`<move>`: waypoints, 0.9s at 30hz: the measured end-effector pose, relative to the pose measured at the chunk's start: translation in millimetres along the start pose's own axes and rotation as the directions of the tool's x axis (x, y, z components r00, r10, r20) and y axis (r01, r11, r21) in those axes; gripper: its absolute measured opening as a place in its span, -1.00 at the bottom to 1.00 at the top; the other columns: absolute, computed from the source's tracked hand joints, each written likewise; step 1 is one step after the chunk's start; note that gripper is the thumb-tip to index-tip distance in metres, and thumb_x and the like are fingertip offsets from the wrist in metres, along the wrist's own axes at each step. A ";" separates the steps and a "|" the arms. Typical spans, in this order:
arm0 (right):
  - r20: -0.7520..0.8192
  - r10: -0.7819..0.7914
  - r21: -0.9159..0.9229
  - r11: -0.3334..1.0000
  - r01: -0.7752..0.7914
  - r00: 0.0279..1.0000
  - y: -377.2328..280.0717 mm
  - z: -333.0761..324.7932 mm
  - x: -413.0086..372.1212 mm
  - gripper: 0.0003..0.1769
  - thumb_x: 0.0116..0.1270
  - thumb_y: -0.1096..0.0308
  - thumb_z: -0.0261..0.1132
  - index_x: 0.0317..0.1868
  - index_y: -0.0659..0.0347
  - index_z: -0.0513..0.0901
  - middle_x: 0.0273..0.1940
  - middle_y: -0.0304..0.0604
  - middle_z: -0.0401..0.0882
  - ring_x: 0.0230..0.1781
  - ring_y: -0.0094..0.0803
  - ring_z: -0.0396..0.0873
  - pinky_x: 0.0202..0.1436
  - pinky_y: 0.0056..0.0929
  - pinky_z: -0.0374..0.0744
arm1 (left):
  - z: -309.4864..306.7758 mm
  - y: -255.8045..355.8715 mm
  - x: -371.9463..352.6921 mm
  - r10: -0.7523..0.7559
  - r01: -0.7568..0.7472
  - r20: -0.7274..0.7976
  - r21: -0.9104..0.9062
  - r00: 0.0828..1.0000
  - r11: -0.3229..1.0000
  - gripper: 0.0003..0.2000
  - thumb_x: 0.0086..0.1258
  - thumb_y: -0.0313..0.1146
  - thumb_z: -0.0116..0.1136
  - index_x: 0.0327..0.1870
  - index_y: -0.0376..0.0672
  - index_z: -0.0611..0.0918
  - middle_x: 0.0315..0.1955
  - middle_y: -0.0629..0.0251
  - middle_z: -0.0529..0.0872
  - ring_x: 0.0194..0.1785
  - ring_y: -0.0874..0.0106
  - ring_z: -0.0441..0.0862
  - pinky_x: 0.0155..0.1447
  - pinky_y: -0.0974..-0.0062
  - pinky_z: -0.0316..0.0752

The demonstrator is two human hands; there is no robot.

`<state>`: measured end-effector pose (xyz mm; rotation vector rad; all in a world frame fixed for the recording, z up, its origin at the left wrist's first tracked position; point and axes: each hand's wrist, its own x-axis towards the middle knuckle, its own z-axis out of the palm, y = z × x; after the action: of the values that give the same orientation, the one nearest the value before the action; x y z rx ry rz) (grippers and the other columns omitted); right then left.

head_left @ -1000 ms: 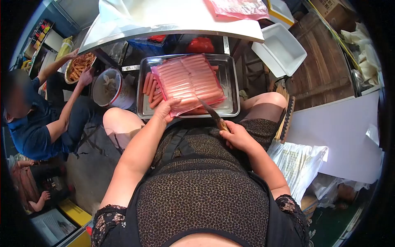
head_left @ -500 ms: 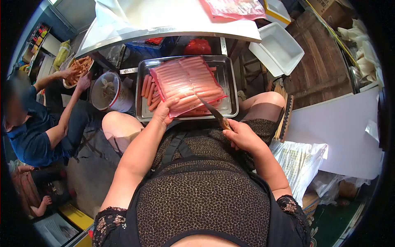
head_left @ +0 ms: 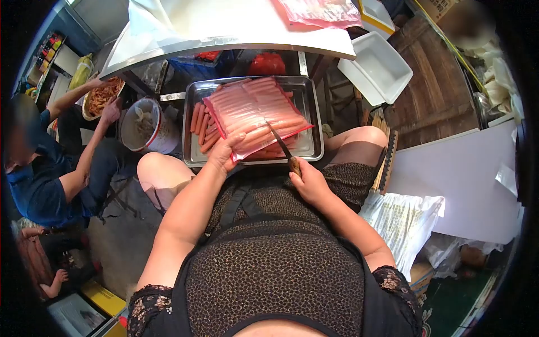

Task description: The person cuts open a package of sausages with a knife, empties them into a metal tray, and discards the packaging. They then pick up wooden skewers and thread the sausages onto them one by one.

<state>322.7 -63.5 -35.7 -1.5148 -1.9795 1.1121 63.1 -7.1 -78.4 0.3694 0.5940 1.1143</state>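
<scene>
A clear plastic pack of sausages [head_left: 255, 109] with a red edge lies in a steel tray [head_left: 319, 121] across my lap. My left hand [head_left: 225, 151] grips the pack's near left corner, fingers over the film. In my right hand [head_left: 311, 184] is a knife [head_left: 283, 149] with a dark blade and a brown handle. Its tip meets the film near the middle of the pack's near half. Loose sausages [head_left: 203, 123] lie in the tray to the left, and part of the tray's floor is hidden under the pack.
A metal-edged table [head_left: 236, 48] stands just beyond the tray. A white bucket [head_left: 147, 126] is to the left, beside a seated person [head_left: 42, 185] working over a bowl of reddish food [head_left: 104, 98]. A white tub [head_left: 382, 70] and bundled sticks [head_left: 383, 151] are to the right.
My right hand has moved left and slightly down, and the knife now stands steeper against the pack. My left hand keeps its hold. The other person's hands have shifted at the bowl.
</scene>
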 end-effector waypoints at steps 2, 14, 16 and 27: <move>0.032 0.017 0.020 1.000 -0.018 0.999 -4.9 4.7 6.6 -0.52 0.28 0.28 0.18 0.19 0.26 0.39 -0.03 0.20 0.55 0.04 0.10 0.51 0.09 -0.15 0.47 | 0.9 -0.5 -1.7 -0.012 0.012 0.012 0.015 1.000 1.000 -0.33 0.15 -0.36 0.29 0.29 -0.39 0.31 0.26 -0.08 0.40 0.32 0.11 0.39 0.44 0.23 0.25; -0.044 -0.011 0.104 0.994 0.016 0.999 3.6 41.1 53.7 -0.61 0.34 0.34 0.15 0.14 0.24 0.41 -0.44 -0.13 0.54 -0.57 -0.40 0.53 -0.46 -0.37 0.51 | 2.0 -4.3 -6.1 -0.061 0.061 -0.075 -0.002 0.995 0.998 -0.38 0.13 -0.50 0.25 0.26 -0.42 0.33 0.17 -0.09 0.49 0.22 0.05 0.49 0.34 0.16 0.41; -0.046 -0.005 0.084 0.996 0.008 0.999 3.4 45.0 59.6 -0.62 0.34 0.33 0.15 0.13 0.24 0.42 -0.44 -0.12 0.54 -0.57 -0.39 0.54 -0.46 -0.36 0.51 | 0.2 -4.1 -6.1 -0.075 0.072 -0.072 -0.035 0.995 0.997 -0.41 0.14 -0.55 0.22 0.25 -0.41 0.34 0.18 -0.09 0.48 0.21 0.08 0.51 0.32 0.14 0.44; 0.007 0.136 0.107 0.985 -0.136 0.991 -11.6 43.1 97.8 -0.64 0.26 0.28 0.16 0.02 0.30 0.50 -0.13 0.25 0.59 -0.05 0.14 0.54 0.03 -0.04 0.47 | -4.8 -8.8 -6.8 -0.064 0.065 -0.049 0.018 0.997 0.998 -0.42 0.19 -0.55 0.19 0.27 -0.42 0.31 0.13 -0.13 0.52 0.20 0.09 0.52 0.30 0.14 0.46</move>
<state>252.6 12.0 -66.4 -1.6130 -1.8074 1.2524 64.5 -17.0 -85.3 0.3382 0.6559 1.0587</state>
